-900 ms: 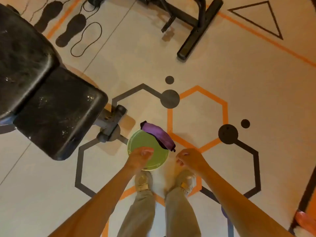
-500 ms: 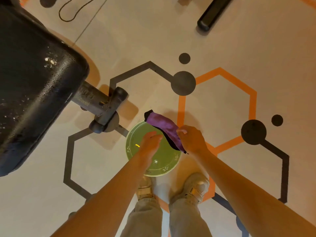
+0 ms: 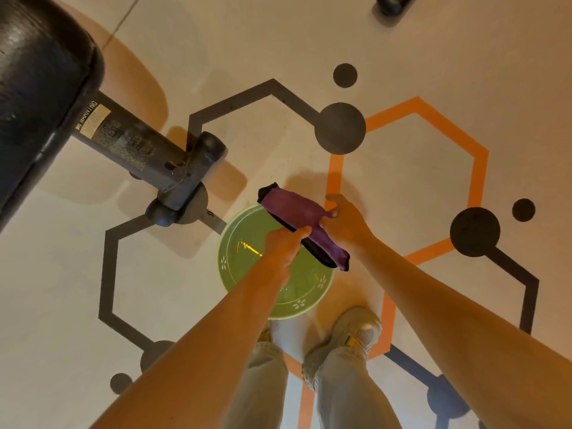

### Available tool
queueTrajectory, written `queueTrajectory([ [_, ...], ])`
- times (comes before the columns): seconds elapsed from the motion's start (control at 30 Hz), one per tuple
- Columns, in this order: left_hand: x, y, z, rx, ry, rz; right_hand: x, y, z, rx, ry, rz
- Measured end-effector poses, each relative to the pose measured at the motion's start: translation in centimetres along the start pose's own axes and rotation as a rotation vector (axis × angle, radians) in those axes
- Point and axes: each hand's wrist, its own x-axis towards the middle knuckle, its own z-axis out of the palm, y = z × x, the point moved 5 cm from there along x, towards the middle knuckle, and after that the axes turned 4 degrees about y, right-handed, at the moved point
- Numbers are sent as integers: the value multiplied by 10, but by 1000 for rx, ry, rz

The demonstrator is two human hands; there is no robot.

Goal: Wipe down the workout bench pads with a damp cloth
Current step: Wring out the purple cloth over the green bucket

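A purple cloth (image 3: 297,212) with a dark edge lies folded across the far right rim of a green bowl (image 3: 241,267) on the floor. Liquid glints inside the bowl. My right hand (image 3: 346,221) pinches the cloth's middle from the right side. Over the bowl, my left hand (image 3: 283,246) touches the cloth's near edge with its fingertips; whether it grips is unclear. The black bench pad (image 3: 37,88) fills the upper left corner, well above and left of both hands.
The bench's grey steel post and foot bar (image 3: 182,178) stand on the floor just left of the bowl. My two shoes (image 3: 349,339) are right behind the bowl. Another black frame foot (image 3: 390,4) shows at the top edge. The floor carries hexagon markings.
My head has dropped closer to the floor. Both hands reached forward from the bowl's near rim to the cloth; the right hand took hold of it and the left came up against it.
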Motion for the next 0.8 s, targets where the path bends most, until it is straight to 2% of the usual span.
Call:
queueTrajectory([
  [0.13,-24,17,-7,44,37,186,-29,-18,-18,-2,91,-231],
  [0.23,-58,36,-18,144,83,333,-60,-34,-33,-125,50,-318],
  [0.33,-103,47,-32,179,78,435,-97,-47,-50,-364,71,-363],
  [0.43,-155,56,-44,336,11,606,-148,-67,-70,-561,248,-474],
  [0.53,-222,64,-61,418,-38,700,-203,-86,-84,-560,316,-539],
  [0.6,-266,70,-72,471,-50,761,-238,-99,-95,-428,285,-532],
  [0.67,-309,77,-83,538,-74,778,-271,-112,-105,-317,185,-490],
  [0.8,-385,90,-105,570,-97,795,-333,-137,-121,-365,33,-478],
])
